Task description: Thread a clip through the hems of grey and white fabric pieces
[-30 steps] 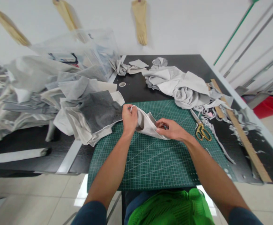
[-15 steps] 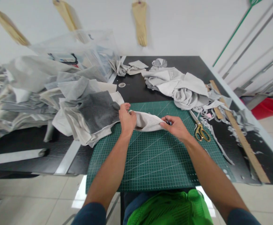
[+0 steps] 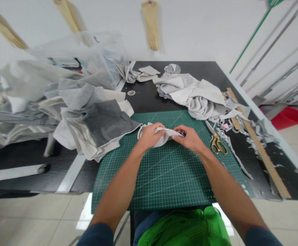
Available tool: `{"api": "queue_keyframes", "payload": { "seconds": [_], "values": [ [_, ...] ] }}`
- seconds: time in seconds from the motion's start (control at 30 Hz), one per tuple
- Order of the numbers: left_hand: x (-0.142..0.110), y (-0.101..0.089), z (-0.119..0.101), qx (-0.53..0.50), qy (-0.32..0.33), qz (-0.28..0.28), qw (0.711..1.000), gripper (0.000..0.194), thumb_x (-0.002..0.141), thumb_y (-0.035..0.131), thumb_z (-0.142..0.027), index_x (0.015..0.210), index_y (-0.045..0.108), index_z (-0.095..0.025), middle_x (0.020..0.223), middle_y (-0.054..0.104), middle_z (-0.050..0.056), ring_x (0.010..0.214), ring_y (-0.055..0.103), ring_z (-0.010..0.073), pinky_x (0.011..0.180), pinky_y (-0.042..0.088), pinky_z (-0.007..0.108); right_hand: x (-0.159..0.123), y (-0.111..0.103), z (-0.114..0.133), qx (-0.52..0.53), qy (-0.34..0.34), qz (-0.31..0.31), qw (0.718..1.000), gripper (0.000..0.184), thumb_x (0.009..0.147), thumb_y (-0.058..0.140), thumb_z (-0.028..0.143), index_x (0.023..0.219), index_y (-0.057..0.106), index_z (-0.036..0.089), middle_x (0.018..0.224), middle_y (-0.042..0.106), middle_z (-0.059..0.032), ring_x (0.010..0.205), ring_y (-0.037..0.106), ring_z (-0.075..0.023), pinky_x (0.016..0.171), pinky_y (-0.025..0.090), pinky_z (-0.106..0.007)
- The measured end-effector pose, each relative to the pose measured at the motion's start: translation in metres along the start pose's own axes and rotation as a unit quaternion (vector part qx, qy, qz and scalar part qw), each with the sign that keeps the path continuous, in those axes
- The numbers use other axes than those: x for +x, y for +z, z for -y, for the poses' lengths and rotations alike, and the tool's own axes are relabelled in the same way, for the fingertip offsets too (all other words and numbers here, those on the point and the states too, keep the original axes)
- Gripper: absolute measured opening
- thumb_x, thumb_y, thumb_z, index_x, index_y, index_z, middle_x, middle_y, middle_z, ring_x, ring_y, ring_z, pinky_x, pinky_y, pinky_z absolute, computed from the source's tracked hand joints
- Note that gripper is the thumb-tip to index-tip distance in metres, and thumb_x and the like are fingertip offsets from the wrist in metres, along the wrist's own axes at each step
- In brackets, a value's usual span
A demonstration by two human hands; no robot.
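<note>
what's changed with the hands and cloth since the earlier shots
The left hand has moved right, closer to the right hand, and the pale cloth between them is bunched shorter. Both hands still hold it. The scissors, ruler and green cutting mat stayed put.

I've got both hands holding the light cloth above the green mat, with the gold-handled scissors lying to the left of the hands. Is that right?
Not quite: the head view shows the gold-handled scissors to the right of the hands. The left hand and right hand do hold the light cloth above the green mat.
</note>
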State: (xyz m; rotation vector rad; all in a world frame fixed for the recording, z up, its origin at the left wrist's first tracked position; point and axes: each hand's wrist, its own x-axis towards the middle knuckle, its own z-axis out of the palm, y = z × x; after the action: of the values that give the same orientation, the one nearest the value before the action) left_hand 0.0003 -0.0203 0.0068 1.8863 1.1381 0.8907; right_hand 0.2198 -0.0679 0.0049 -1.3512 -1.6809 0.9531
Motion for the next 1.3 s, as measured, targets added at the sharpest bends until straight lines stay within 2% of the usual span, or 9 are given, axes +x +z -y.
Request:
{"api": "queue_keyframes", "payload": {
  "seconds": [0.1, 0.27, 0.43, 0.53, 0.63, 0.73, 0.8, 1.0, 1.3],
  "values": [
    [0.004, -0.005, 0.009, -0.111, -0.066, -0.059, 0.990, 0.012, 0.078, 0.063, -0.029, 0.085, 0.065, -0.020, 0.074, 0.065, -0.002, 0.070, 0.059, 0.0166, 0.065, 0.045, 0.027, 0.002, -0.002, -0.005, 0.008, 0.007, -0.017, 1.000, 0.029, 0.078, 0.076, 0.039, 0.100, 0.073, 0.020, 0.083, 0.067, 0.0005, 0.073, 0.055, -0.0164, 0.066, 0.041, -0.029],
    [0.004, 0.001, 0.009, -0.262, -0.097, -0.057, 0.959, 0.019, 0.066, 0.059, -0.016, 0.085, 0.057, -0.020, 0.077, 0.063, -0.002, 0.066, 0.057, 0.0146, 0.059, 0.041, 0.024, 0.000, 0.002, -0.004, 0.127, 0.003, -0.067, 0.990, 0.029, 0.084, 0.074, 0.047, 0.090, 0.073, 0.019, 0.076, 0.062, 0.0010, 0.070, 0.051, -0.0152, 0.064, 0.039, -0.028],
    [0.002, 0.001, 0.000, -0.117, -0.041, 0.000, 0.992, 0.028, 0.060, 0.049, -0.008, 0.082, 0.063, -0.019, 0.070, 0.063, -0.001, 0.067, 0.057, 0.0150, 0.062, 0.040, 0.025, -0.001, 0.011, 0.004, 0.218, 0.011, -0.066, 0.974, 0.029, 0.080, 0.080, 0.044, 0.090, 0.067, 0.020, 0.076, 0.062, 0.0023, 0.068, 0.051, -0.0132, 0.064, 0.040, -0.026],
    [-0.001, -0.001, -0.007, -0.034, -0.001, 0.058, 0.998, 0.023, 0.066, 0.052, -0.010, 0.082, 0.069, -0.018, 0.075, 0.067, -0.001, 0.072, 0.059, 0.0161, 0.065, 0.040, 0.026, -0.002, 0.016, 0.005, 0.230, 0.019, -0.055, 0.971, 0.030, 0.080, 0.080, 0.046, 0.088, 0.065, 0.020, 0.072, 0.057, 0.0041, 0.064, 0.046, -0.0118, 0.060, 0.037, -0.026],
    [-0.003, -0.002, -0.014, -0.015, 0.025, 0.097, 0.995, 0.011, 0.078, 0.063, -0.025, 0.077, 0.070, -0.017, 0.072, 0.066, -0.001, 0.070, 0.057, 0.0153, 0.064, 0.038, 0.026, -0.003, 0.018, 0.006, 0.229, 0.013, -0.037, 0.973, 0.030, 0.082, 0.078, 0.047, 0.084, 0.066, 0.019, 0.072, 0.056, 0.0035, 0.065, 0.047, -0.0117, 0.061, 0.037, -0.026],
    [-0.005, 0.000, -0.018, -0.025, 0.039, 0.077, 0.996, 0.030, 0.082, 0.071, -0.042, 0.070, 0.070, -0.015, 0.069, 0.064, 0.000, 0.068, 0.055, 0.0143, 0.064, 0.039, 0.026, -0.004, 0.019, 0.006, 0.227, 0.007, -0.026, 0.973, 0.029, 0.083, 0.077, 0.047, 0.083, 0.068, 0.019, 0.073, 0.057, 0.0027, 0.067, 0.048, -0.0120, 0.062, 0.037, -0.026],
    [-0.005, 0.002, -0.018, -0.048, 0.036, 0.054, 0.997, 0.031, 0.082, 0.074, -0.046, 0.074, 0.073, -0.015, 0.074, 0.068, 0.002, 0.071, 0.057, 0.0145, 0.066, 0.041, 0.026, -0.005, 0.019, 0.006, 0.227, 0.017, -0.034, 0.973, 0.030, 0.085, 0.076, 0.048, 0.086, 0.071, 0.019, 0.074, 0.059, 0.0021, 0.066, 0.048, -0.0120, 0.061, 0.037, -0.026],
    [-0.003, 0.006, -0.010, -0.138, -0.029, 0.035, 0.989, 0.032, 0.082, 0.075, -0.046, 0.090, 0.077, -0.015, 0.081, 0.072, 0.003, 0.070, 0.060, 0.0139, 0.064, 0.045, 0.025, -0.004, 0.017, 0.002, 0.209, 0.009, -0.085, 0.974, 0.030, 0.086, 0.074, 0.044, 0.105, 0.071, 0.021, 0.087, 0.066, -0.0001, 0.071, 0.054, -0.0133, 0.066, 0.044, -0.027],
    [-0.004, 0.010, -0.007, -0.229, -0.057, 0.069, 0.969, 0.035, 0.073, 0.084, -0.038, 0.094, 0.069, -0.015, 0.081, 0.071, 0.003, 0.066, 0.060, 0.0120, 0.059, 0.043, 0.022, -0.004, 0.019, 0.007, 0.143, -0.009, -0.104, 0.984, 0.030, 0.084, 0.074, 0.040, 0.105, 0.069, 0.020, 0.089, 0.069, -0.0026, 0.074, 0.058, -0.0157, 0.068, 0.047, -0.029]
  ]
}}
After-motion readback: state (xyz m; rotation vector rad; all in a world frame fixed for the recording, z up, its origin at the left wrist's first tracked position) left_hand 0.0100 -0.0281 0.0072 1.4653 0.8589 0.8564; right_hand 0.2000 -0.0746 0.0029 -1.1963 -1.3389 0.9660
